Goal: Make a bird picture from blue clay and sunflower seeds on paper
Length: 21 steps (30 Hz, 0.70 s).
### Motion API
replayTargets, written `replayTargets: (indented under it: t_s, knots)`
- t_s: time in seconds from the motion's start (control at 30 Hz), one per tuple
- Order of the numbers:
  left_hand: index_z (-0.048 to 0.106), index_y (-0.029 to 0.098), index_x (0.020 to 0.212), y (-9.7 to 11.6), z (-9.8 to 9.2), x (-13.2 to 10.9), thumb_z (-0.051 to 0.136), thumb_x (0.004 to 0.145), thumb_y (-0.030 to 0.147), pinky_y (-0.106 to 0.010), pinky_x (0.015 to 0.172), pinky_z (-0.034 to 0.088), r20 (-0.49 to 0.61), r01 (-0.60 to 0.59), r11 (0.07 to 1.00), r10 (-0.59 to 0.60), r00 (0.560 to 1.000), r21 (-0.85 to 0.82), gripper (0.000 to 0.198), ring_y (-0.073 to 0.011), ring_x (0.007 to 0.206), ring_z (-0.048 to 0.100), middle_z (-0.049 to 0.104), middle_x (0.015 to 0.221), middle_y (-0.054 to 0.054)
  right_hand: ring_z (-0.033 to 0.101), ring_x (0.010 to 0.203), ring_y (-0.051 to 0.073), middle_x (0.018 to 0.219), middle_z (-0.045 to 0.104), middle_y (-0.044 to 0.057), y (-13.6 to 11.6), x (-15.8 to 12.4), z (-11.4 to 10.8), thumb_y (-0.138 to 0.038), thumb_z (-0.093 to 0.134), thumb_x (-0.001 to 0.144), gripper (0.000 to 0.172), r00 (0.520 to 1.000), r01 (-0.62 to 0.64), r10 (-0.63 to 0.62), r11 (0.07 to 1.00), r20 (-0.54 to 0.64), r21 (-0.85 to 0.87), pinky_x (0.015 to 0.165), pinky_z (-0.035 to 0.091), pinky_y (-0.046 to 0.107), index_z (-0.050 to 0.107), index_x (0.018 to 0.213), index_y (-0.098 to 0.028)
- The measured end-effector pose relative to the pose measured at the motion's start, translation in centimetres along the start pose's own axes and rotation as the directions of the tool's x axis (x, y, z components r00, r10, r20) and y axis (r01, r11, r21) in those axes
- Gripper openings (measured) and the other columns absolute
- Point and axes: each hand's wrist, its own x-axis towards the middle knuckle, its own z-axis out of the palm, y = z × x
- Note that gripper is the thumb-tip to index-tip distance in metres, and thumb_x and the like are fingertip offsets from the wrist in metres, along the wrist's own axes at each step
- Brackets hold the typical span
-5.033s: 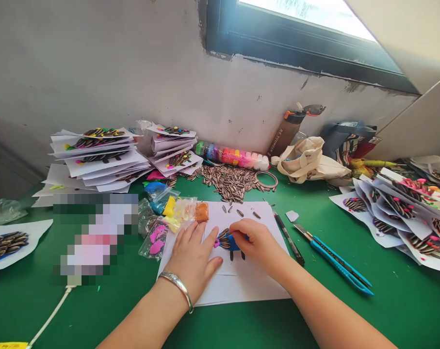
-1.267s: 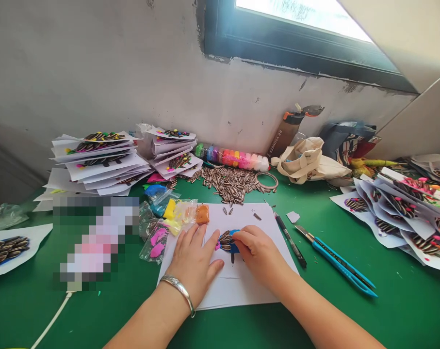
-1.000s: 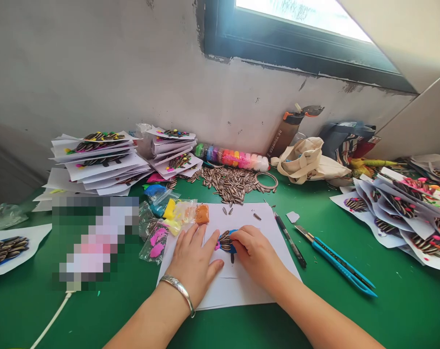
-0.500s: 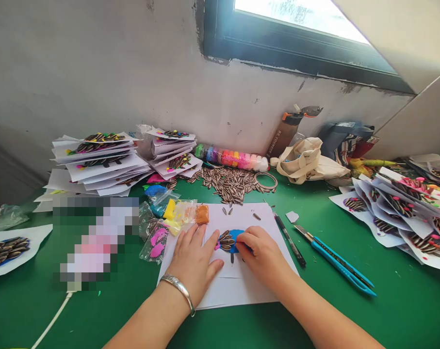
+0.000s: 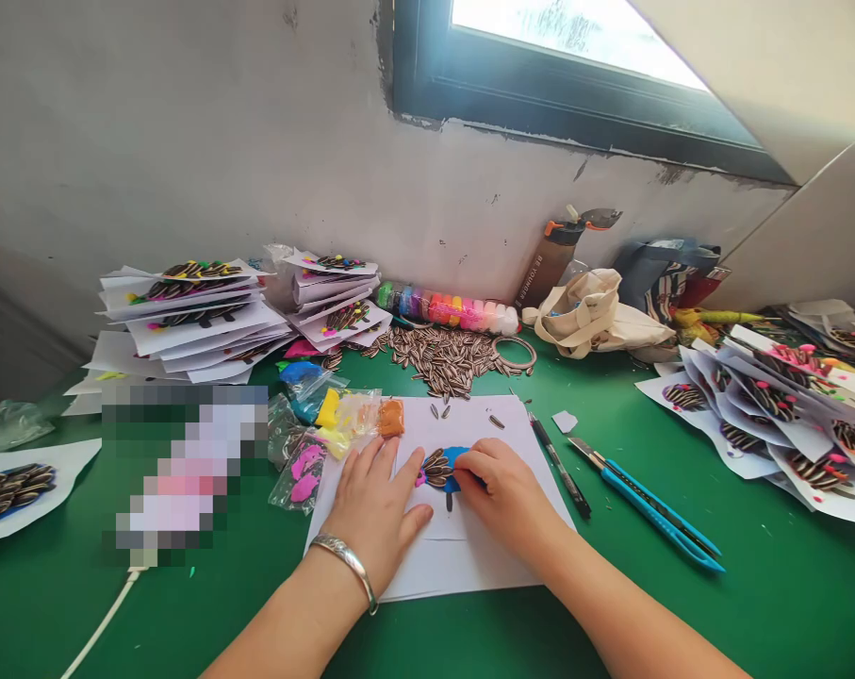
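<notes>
My left hand (image 5: 376,509) lies flat with fingers spread on the left side of a white sheet of paper (image 5: 469,561), a silver bangle at its wrist. My right hand (image 5: 506,490) is over the sheet, fingertips pinched together against the right part of a flat blue clay shape (image 5: 456,456). What the pinch holds, if anything, is hidden behind the fingers. Striped sunflower seeds (image 5: 438,469) overlap on the shape's left part, beside a bit of pink clay near my left fingers. A dark stem-like mark (image 5: 449,502) shows below. Several loose seeds lie near the sheet's top edge.
Behind the sheet is a heap of sunflower seeds (image 5: 441,356) beside a tape ring (image 5: 515,355). Bagged clay (image 5: 306,471) lies left; a pen (image 5: 561,467) and blue craft knife (image 5: 646,505) lie right. Stacks of seed pictures (image 5: 193,325) stand on both sides.
Both hands keep nearly the same places, the right fingertips still pinched at the blue clay. The whole view has shifted slightly.
</notes>
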Motion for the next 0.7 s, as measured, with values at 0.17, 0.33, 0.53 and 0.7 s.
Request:
replayTargets:
  t_s: [0.17, 0.33, 0.53, 0.7]
  knots:
    - [0.051, 0.022, 0.135, 0.2, -0.5, 0.1, 0.059, 0.082, 0.032, -0.056, 0.11, 0.027, 0.048, 0.027, 1.0, -0.026, 0.999, -0.016, 0.054, -0.0369, 0.132, 0.036, 0.047, 0.141, -0.015, 0.056, 0.078, 0.018, 0.079, 0.062, 0.005, 1.1, 2.4, -1.0, -0.013, 0.052, 0.087, 0.017, 0.999, -0.03, 0.029, 0.997, -0.026, -0.065, 0.071, 0.042, 0.028, 0.068, 0.084, -0.018]
    - [0.05, 0.021, 0.136, 0.4, -1.1, 0.2, 0.059, 0.083, 0.034, -0.057, 0.111, 0.024, 0.105, 0.06, 0.997, -0.054, 0.993, -0.052, 0.055, -0.0376, 0.135, 0.033, 0.044, 0.144, -0.015, 0.054, 0.081, 0.018, 0.085, 0.064, 0.005, 1.4, 6.1, -0.8, -0.008, 0.049, 0.087, 0.022, 0.992, 0.102, -0.072, 0.935, 0.1, -0.339, 0.072, 0.037, 0.028, 0.068, 0.089, -0.019]
    - [0.052, 0.022, 0.134, 0.5, -1.1, 0.1, 0.061, 0.081, 0.031, -0.057, 0.111, 0.024, 0.106, 0.07, 0.996, -0.064, 0.992, -0.058, 0.054, -0.0377, 0.135, 0.034, 0.045, 0.144, -0.015, 0.053, 0.077, 0.018, 0.082, 0.062, 0.007, 1.1, 7.9, 0.5, -0.005, 0.054, 0.08, 0.016, 0.976, 0.183, -0.12, 0.903, 0.182, -0.389, 0.067, 0.034, 0.028, 0.064, 0.076, -0.017]
    - [0.052, 0.022, 0.134, 0.4, -0.8, 0.1, 0.061, 0.082, 0.031, -0.058, 0.11, 0.026, 0.095, 0.066, 0.996, -0.06, 0.994, -0.052, 0.054, -0.0385, 0.134, 0.034, 0.046, 0.143, -0.016, 0.054, 0.082, 0.021, 0.088, 0.063, 0.01, 1.1, 7.2, -0.3, -0.003, 0.045, 0.084, 0.021, 0.993, 0.104, -0.071, 0.916, 0.099, -0.388, 0.071, 0.038, 0.031, 0.063, 0.089, -0.014]
